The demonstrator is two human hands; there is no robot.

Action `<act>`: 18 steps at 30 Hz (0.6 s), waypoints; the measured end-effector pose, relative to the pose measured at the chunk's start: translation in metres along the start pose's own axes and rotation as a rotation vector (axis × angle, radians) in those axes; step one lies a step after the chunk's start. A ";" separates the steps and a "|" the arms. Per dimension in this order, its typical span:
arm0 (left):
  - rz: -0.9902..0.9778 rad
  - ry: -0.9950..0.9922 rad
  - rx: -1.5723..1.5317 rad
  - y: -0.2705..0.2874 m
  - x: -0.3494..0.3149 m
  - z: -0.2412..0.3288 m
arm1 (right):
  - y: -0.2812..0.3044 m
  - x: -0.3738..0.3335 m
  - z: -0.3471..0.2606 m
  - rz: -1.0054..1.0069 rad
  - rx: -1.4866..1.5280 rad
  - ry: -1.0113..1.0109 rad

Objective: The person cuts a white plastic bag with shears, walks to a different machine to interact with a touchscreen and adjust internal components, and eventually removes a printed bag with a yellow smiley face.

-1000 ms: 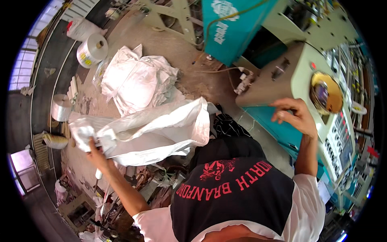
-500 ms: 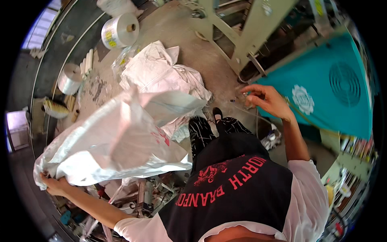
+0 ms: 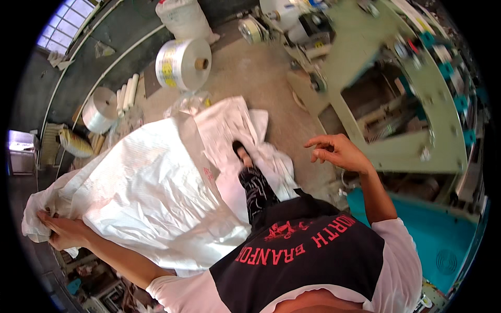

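A large white woven plastic sack [image 3: 146,193] hangs spread out from my left hand [image 3: 65,232], whose fingers close round its bunched edge at the far left. A small red print shows near its right side. My right hand [image 3: 344,153] is raised in front of the pale green machine, holding nothing, its index finger and thumb apart. Another heap of white woven material [image 3: 222,120] lies crumpled on the floor, partly hidden behind the sack. One of my feet [image 3: 241,151] is over that heap.
At the right stands a pale green machine frame [image 3: 443,120] with a teal panel [image 3: 417,229] below it. Ahead are a large film roll [image 3: 177,65] and a full white sack [image 3: 185,18]. A smaller roll [image 3: 100,110] and several pale tubes [image 3: 127,95] sit at the left.
I have stepped forward, so the floor heap is now under my foot. The held sack has swung left and spread flatter. The machine frame now fills more of the right side.
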State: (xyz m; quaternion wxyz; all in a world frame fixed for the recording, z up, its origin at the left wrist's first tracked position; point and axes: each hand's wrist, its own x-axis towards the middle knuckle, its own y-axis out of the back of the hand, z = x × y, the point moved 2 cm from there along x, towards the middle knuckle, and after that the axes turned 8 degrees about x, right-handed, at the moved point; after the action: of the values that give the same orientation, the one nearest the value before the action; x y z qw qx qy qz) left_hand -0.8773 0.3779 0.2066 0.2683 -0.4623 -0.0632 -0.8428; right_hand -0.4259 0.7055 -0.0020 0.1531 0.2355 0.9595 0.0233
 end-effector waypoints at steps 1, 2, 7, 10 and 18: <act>-0.016 -0.030 0.101 -0.035 -0.012 -0.010 | 0.010 0.031 -0.009 0.036 -0.004 -0.026; -0.021 -0.074 0.202 -0.070 -0.011 -0.021 | 0.018 0.066 -0.021 0.064 -0.002 -0.038; -0.115 -0.184 0.070 -0.236 -0.002 -0.072 | 0.037 0.206 -0.007 0.127 0.124 -0.083; -0.122 -0.272 0.080 -0.321 0.029 -0.055 | 0.049 0.256 -0.027 0.059 0.051 -0.157; -0.044 -0.518 -0.101 -0.540 0.022 -0.031 | 0.134 0.432 -0.029 0.222 0.181 -0.017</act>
State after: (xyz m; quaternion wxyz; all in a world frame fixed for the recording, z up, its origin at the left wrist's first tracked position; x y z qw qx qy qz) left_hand -1.1856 0.8163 0.2838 0.2014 -0.6739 -0.0974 -0.7041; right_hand -0.7396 1.0235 -0.0812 0.1358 0.3531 0.9244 -0.0487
